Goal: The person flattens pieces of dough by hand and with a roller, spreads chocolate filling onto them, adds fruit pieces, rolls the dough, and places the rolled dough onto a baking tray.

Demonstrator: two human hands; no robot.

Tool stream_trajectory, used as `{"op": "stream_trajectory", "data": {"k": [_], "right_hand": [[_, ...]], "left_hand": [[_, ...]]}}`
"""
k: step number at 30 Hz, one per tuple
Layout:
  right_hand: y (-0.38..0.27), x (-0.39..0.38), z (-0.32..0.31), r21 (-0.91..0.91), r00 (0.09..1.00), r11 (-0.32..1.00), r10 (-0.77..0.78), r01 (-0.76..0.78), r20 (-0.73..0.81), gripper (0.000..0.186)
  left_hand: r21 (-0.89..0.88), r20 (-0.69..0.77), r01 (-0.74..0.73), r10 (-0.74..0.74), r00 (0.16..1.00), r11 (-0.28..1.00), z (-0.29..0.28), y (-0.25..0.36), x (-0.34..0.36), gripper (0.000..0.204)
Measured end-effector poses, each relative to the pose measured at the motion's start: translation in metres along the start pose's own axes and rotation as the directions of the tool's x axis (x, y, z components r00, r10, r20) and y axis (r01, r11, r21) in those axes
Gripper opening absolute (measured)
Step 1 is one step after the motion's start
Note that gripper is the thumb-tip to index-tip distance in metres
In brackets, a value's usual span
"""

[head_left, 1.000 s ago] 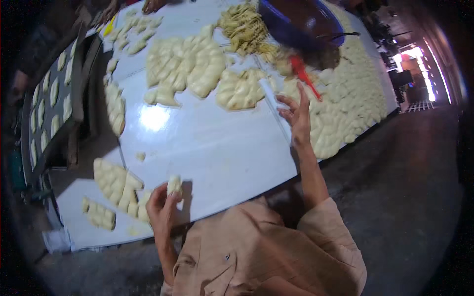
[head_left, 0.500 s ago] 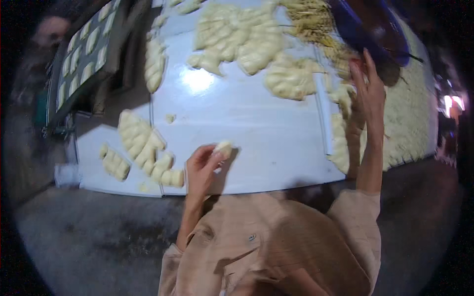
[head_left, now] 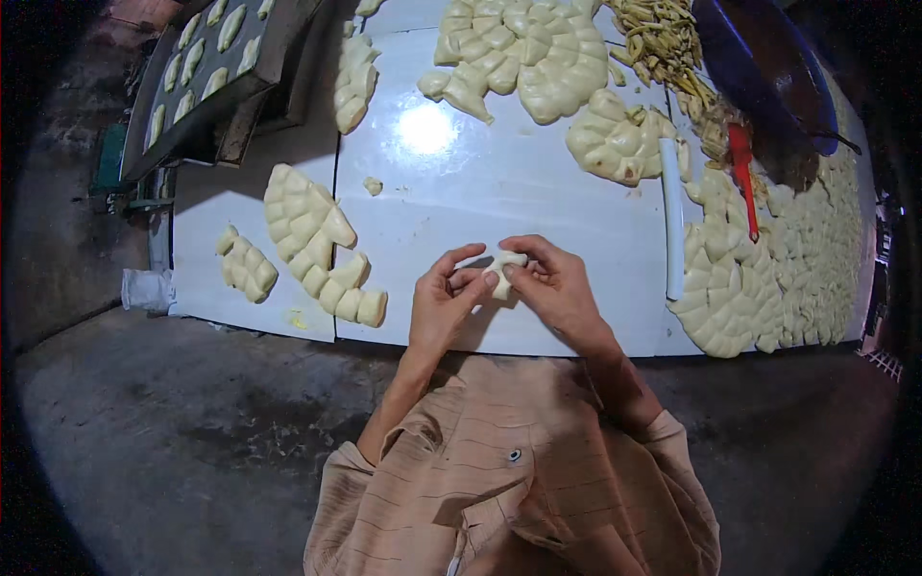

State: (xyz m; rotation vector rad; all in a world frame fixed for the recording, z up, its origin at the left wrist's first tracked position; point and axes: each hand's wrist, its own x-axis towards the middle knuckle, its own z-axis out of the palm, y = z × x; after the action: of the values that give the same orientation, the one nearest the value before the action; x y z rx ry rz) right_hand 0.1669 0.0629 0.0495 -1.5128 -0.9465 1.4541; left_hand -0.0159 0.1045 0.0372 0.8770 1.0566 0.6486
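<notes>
Near the front edge of the table, a small piece of pale dough point(head_left: 502, 276) is pinched between both hands, just above the white surface. My left hand point(head_left: 449, 293) grips its left side between thumb and fingers. From the right, my right hand point(head_left: 552, 288) closes on the other side, thumb and fingertips pressing it. The fingers partly cover the dough. To the left lies a curved strip of joined dough pieces point(head_left: 312, 230), with a smaller clump of dough point(head_left: 248, 266) beside it. A tiny dough scrap point(head_left: 373, 185) sits farther back.
A large sheet of cut dough point(head_left: 523, 53) spreads at the back. Along the right are a white bar point(head_left: 671, 221), a red spatula-like tool point(head_left: 740, 168), more dough point(head_left: 730, 298), yellow strips point(head_left: 658, 38) and a blue basin point(head_left: 759, 58). A tray point(head_left: 206, 82) of shaped dough stands back left.
My right hand has come back from beside the red tool and basin at the right to the dough. My left hand still holds the piece. The view has shifted, moving the table's contents rightward.
</notes>
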Motion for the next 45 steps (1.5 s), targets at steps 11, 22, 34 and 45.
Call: {"op": "stream_trajectory", "data": {"k": [11,22,34,45], "right_hand": [[0.001,0.015,0.035,-0.101,0.973,0.968,-0.227,0.231,0.049,0.031],[-0.005,0.012,0.047,-0.671,0.982,0.740,-0.154,0.042,-0.107,0.037],[0.024,0.009,0.041,-0.885,0.889,0.212,-0.301,0.415,0.345,0.082],[0.015,0.003,0.009,-0.891,0.907,0.385,-0.415,0.242,0.067,0.064]], "left_hand": [[0.346,-0.095,-0.109,0.150,0.984,0.932,-0.025,0.020,-0.013,0.031],[0.804,0.090,-0.422,0.616,0.783,0.419,-0.053,0.015,0.002,0.036],[0.888,0.457,-0.450,0.292,0.840,-0.096,-0.060,-0.014,-0.012,0.069],[0.874,0.480,-0.474,0.327,0.814,-0.102,-0.058,-0.012,-0.019,0.075]]}}
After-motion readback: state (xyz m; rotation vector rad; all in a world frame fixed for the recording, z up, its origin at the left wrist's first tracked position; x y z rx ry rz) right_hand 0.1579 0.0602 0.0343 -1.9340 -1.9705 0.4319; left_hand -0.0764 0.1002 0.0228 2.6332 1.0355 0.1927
